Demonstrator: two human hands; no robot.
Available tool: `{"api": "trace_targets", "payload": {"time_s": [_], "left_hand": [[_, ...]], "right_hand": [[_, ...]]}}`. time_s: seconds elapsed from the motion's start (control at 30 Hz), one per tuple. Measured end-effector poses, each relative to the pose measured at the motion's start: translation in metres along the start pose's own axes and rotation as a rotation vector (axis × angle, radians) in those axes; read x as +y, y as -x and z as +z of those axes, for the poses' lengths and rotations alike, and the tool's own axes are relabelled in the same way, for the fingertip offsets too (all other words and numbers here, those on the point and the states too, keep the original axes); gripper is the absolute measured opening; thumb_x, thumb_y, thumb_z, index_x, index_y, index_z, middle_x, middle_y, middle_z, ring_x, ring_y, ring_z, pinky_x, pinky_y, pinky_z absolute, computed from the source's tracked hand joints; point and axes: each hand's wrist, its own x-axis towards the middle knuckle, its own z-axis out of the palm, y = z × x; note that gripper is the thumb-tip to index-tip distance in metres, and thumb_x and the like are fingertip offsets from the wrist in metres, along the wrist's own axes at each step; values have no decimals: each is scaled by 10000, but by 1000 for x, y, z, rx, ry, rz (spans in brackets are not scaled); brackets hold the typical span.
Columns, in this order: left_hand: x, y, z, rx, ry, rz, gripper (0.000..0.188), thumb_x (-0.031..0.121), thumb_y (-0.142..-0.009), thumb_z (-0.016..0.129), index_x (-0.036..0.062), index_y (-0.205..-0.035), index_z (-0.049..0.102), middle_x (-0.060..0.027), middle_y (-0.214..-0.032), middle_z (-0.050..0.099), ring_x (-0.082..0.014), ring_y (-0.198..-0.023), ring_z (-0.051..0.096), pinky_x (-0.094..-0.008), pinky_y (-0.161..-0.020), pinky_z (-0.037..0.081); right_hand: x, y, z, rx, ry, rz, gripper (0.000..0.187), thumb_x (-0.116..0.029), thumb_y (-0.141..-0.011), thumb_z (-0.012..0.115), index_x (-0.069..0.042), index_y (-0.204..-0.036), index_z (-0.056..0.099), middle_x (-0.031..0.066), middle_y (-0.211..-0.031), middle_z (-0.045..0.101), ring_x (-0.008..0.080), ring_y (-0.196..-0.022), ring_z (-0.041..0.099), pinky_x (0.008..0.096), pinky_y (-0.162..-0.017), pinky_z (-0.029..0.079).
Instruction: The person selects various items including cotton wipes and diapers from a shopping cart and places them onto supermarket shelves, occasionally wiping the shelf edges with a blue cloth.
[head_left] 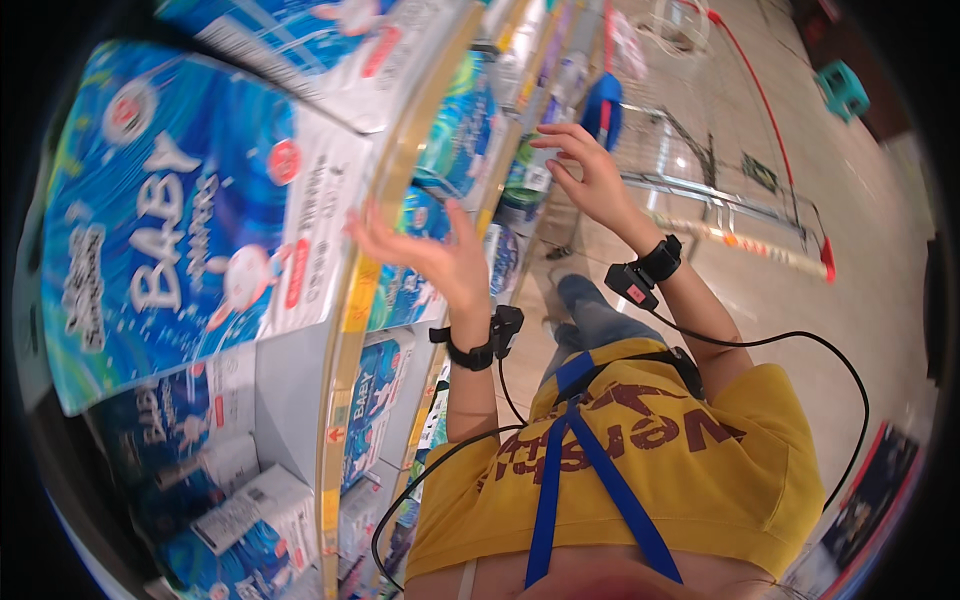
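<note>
My left hand is raised at the edge of the shelf, palm up, fingers spread and slightly blurred. Nothing is in it. Right in front of those fingers stands a large blue and white diaper pack, upright on the shelf, with a pink cartoon animal on its front. My right hand hangs in the air farther right, its fingers parted and loosely bent, holding nothing. Behind it in the picture are more shelf goods and a blue rounded thing. Each wrist wears a black strap with a small box.
Shelves with yellowish price rails run along my left, stacked with more blue packs. A metal shopping cart with red trim stands ahead to the right. Beyond it, a teal stool is on the tiled floor. Black cables trail from both wrists.
</note>
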Motion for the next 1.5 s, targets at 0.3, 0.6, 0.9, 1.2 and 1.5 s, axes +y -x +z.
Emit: {"api": "trace_targets", "payload": {"time_s": [0.3, 0.6, 0.9, 1.2, 1.5], "left_hand": [[116, 141, 111, -984, 537, 226, 186, 171, -860, 604, 61, -1004, 646, -122, -1028, 648, -301, -1023, 585, -389, -869, 455], [129, 184, 148, -1078, -44, 520, 523, 435, -928, 399, 81, -691, 702, -165, -631, 640, -346, -586, 642, -461, -579, 510], [121, 193, 131, -938, -181, 475, 465, 376, -908, 407, 70, -727, 707, -191, -663, 638, -376, -634, 631, -472, -648, 489], [106, 214, 26, -984, -271, 473, 470, 349, -901, 411, 66, -679, 712, -159, -630, 642, -343, -601, 641, -440, -659, 495], [75, 247, -123, -956, -103, 558, 455, 317, -878, 442, 44, -598, 675, -160, -556, 604, -333, -513, 611, -451, -542, 483]], "right_hand": [[44, 180, -190, 367, 466, 600, 186, -152, -880, 597, -50, -1027, 648, 133, -972, 659, 305, -921, 634, 346, -719, 548], [94, 220, -265, 138, 1199, 763, 557, -445, -897, 374, -40, -684, 692, 165, -695, 662, 322, -708, 646, 464, -840, 430], [71, 226, -247, 138, 1183, 667, 517, -378, -894, 346, -59, -700, 703, 156, -709, 674, 313, -657, 640, 473, -813, 417], [6, 299, -195, 177, 1254, 598, 474, -353, -894, 390, -64, -656, 680, 147, -646, 656, 316, -608, 640, 457, -717, 453], [-84, 407, -121, 223, 1276, 638, 483, -363, -892, 396, -54, -648, 675, 160, -641, 651, 318, -605, 642, 459, -750, 450]]}}
